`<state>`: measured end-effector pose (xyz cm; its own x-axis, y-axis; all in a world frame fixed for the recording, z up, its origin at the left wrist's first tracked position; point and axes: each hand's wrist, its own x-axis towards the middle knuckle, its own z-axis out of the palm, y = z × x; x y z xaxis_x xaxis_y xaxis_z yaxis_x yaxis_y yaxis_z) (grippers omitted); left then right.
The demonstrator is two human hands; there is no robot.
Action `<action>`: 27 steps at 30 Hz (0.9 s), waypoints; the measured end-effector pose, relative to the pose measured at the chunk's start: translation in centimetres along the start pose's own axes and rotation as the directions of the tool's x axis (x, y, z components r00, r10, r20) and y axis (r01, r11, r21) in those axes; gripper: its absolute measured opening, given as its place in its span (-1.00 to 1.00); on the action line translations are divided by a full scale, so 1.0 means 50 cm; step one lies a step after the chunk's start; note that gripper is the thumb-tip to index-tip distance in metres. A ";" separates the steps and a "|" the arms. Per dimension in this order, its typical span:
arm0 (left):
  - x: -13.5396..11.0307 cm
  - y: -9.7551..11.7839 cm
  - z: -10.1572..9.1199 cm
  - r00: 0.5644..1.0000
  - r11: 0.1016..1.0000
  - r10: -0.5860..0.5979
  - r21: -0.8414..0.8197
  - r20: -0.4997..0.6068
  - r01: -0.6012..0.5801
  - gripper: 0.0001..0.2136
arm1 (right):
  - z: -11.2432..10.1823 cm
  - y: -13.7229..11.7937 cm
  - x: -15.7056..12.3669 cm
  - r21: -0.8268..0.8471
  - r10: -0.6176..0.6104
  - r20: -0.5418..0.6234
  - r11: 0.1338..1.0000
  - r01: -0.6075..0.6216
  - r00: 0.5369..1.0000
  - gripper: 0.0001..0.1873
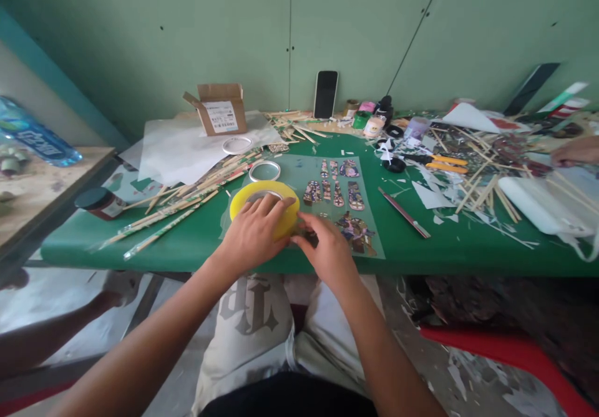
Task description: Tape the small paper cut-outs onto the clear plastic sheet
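A wide yellow roll of tape [241,200] lies on a clear sheet [374,217] near the table's front edge. My left hand [257,226] lies over the roll, its fingers hooked toward the core and gripping it. At the roll's right rim, my right hand [325,248] has thumb and forefinger curled against the edge; any loose tape end is too small to make out. Several dark, patterned cut-out pieces [337,193] are set out on the sheet beside my right hand. Just behind the roll is a silvery ring [264,170].
Bundles of thin wooden sticks [187,201] and a dark-lidded jar [99,203] lie left. Behind stand an open cardboard box [222,111] and a phone [326,95]. Rightward are a craft knife [405,212], orange-handled pliers [447,164], paper scraps, and another person's hand [575,152].
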<state>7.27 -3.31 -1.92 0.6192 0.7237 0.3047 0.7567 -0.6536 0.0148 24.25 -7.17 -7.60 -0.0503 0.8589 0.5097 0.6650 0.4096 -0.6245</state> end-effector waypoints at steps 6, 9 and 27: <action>-0.015 -0.020 -0.009 0.995 1.000 0.003 -0.015 0.103 -0.002 -0.45 | 0.032 0.004 -0.002 -0.093 -0.116 -0.174 0.990 0.101 0.978 -0.87; -0.017 -0.024 -0.010 0.990 1.000 -0.010 0.015 0.144 0.008 -0.50 | 0.033 0.002 -0.001 -0.161 -0.183 -0.199 0.975 0.152 0.963 -0.79; -0.011 -0.049 -0.083 0.986 0.918 0.040 -0.396 0.163 0.028 -0.44 | -0.086 -0.080 0.050 0.622 0.305 0.287 0.662 -0.418 0.908 -0.71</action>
<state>4.17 -3.04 1.85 0.6752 0.7231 0.1460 0.6288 -0.6676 0.3986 24.67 -7.99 -1.32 -0.0564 0.9931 0.1031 -0.0024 0.1031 -0.9947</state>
